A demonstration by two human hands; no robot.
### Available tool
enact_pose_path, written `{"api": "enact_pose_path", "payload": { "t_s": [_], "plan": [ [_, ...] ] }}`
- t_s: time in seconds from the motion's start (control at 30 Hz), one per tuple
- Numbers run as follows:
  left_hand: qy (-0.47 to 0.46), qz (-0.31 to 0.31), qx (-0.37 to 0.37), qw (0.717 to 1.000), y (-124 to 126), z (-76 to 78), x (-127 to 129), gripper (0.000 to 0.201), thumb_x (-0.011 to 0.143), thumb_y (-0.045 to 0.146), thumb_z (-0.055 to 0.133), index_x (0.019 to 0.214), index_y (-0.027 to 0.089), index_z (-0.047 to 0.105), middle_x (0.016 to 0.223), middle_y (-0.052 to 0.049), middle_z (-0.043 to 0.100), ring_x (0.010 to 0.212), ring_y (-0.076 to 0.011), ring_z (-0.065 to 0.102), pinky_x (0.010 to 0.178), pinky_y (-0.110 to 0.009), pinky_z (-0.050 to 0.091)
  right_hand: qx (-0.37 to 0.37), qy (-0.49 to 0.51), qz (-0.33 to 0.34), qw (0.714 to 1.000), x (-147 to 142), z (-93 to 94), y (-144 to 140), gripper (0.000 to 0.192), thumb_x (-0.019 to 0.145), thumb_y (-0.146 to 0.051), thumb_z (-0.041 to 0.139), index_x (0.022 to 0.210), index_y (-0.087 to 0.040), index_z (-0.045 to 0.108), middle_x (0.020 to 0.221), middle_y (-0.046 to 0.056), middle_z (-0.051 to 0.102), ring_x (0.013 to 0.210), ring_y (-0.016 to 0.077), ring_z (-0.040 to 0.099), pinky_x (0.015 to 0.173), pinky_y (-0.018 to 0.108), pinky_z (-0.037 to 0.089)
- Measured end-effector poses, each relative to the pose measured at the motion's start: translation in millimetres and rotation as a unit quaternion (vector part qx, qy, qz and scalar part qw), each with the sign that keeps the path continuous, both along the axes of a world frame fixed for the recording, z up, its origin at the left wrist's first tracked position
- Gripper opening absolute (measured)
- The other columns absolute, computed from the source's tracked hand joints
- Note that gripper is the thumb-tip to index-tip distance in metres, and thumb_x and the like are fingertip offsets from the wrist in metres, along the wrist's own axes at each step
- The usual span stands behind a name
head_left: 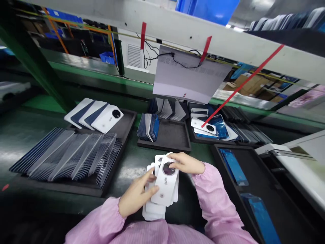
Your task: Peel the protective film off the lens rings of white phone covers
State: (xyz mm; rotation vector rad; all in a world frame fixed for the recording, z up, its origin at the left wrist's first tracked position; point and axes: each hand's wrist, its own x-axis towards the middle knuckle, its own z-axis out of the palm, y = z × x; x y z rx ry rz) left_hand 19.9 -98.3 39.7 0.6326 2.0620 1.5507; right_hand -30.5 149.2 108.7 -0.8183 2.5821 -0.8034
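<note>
Fanning white back covers, dark camera rings.

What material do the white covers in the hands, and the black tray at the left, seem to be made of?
White covers: probably hard plastic with a smooth matt finish; thin, stiff, evenly white, dark round camera ring. Black tray: likely dense foam or matt plastic; dull, no glare. Left hand and right hand grip the stack.

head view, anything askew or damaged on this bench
No damage shows. The white back covers held in the left hand and right hand are fanned unevenly, not squared up. A red tape strip hangs slanted across the tray of covers behind.
</note>
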Motion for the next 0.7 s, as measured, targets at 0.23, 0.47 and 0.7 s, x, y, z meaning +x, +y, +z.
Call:
{"api": "enact_pose_path", "payload": {
  "t_s": [0.23, 0.47, 0.7],
  "plan": [
    [0.04, 0.04, -0.09, 0.994, -15, -39.8, 43, 0.082, 0.078, 0.044, 0.06, 0.145, 0.018, 0.021, 0.154, -0.017, 0.014, 0.141, -0.0347, 0.004, 0.112, -0.057, 0.008, 0.025, 0.09, -0.174, 0.98, 14, -43.9, -20, 0.026, 0.077, -0.019, 0.064, 0.103, -0.015, 0.063, 0.105, 0.012, 0.058, 0.103, 0.0257, 0.055, 0.093, 0.04, 0.043],
    [-0.236, 0.152, 0.187, 0.941, -4, -50.7, 56, 0.072, 0.081, 0.038, 0.059, 0.143, 0.024, 0.025, 0.154, -0.008, 0.018, 0.141, -0.0268, 0.014, 0.115, -0.045, 0.014, -0.023, 0.1, -0.419, 0.902, 85, -89.4, 11, 0.062, 0.084, -0.039, 0.052, 0.135, -0.012, 0.031, 0.116, 0.019, 0.052, 0.094, 0.028, 0.058, 0.076, 0.045, 0.051],
    [-0.366, 0.275, 0.278, 0.844, 39, -21.4, 32, 0.063, 0.07, 0.016, 0.065, 0.128, 0.026, 0.042, 0.154, -0.006, 0.021, 0.14, -0.0216, 0.02, 0.113, -0.037, 0.02, -0.051, 0.071, -0.475, 0.875, 91, -110.2, -29, 0.094, 0.061, -0.044, 0.073, 0.136, -0.012, 0.026, 0.129, 0.019, 0.045, 0.121, 0.0374, 0.041, 0.099, 0.053, 0.033]
  ]
}}
